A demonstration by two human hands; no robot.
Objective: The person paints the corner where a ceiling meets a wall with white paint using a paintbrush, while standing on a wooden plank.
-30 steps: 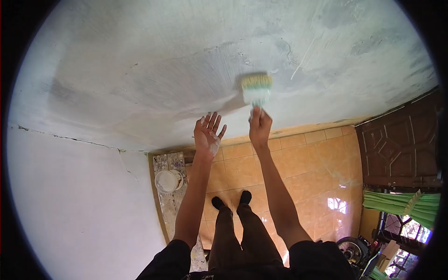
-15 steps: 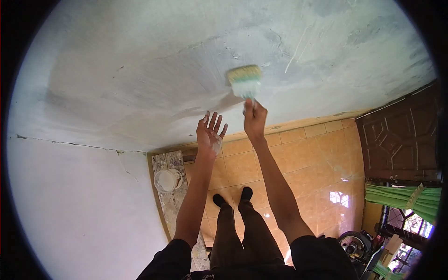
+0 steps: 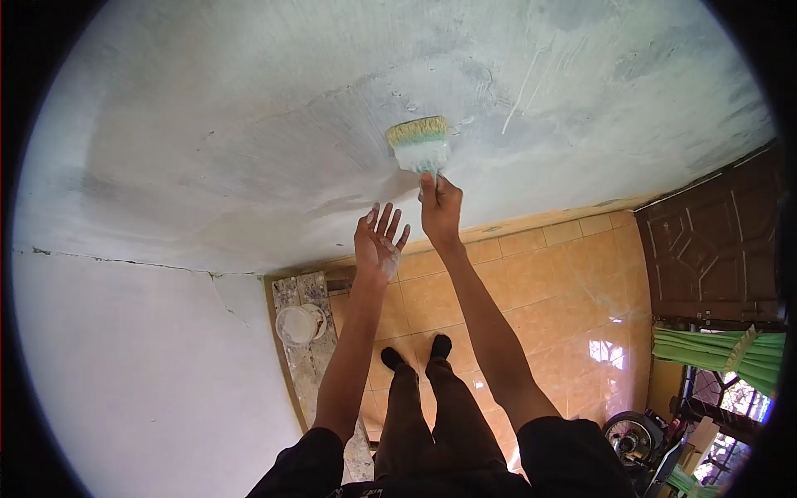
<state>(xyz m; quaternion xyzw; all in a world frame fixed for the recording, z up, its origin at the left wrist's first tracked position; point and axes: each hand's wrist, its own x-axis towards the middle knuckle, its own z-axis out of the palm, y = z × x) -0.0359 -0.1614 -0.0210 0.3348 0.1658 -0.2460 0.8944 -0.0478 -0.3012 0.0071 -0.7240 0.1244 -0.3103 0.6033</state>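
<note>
My right hand (image 3: 441, 206) is closed round the handle of a wide paintbrush (image 3: 420, 148). The brush has yellowish bristles and a white, paint-smeared body with green showing through, and its bristles lie against the wall (image 3: 315, 124), which is patchy white and grey. Lower and to the left, my left hand (image 3: 381, 242) is raised near the wall with fingers spread, holding nothing. White paint marks its palm and a fingertip.
White tubs (image 3: 297, 325) stand on a paint-spotted wooden bench (image 3: 309, 286) at the left. Orange tiles (image 3: 531, 290) cover the floor. At the right are a dark panelled door (image 3: 710, 241), a green curtain (image 3: 706, 353) and a motorcycle wheel (image 3: 628, 440).
My right hand and the paintbrush have shifted a little left along the wall. My left hand has moved slightly right and down, with its fingers still spread.
</note>
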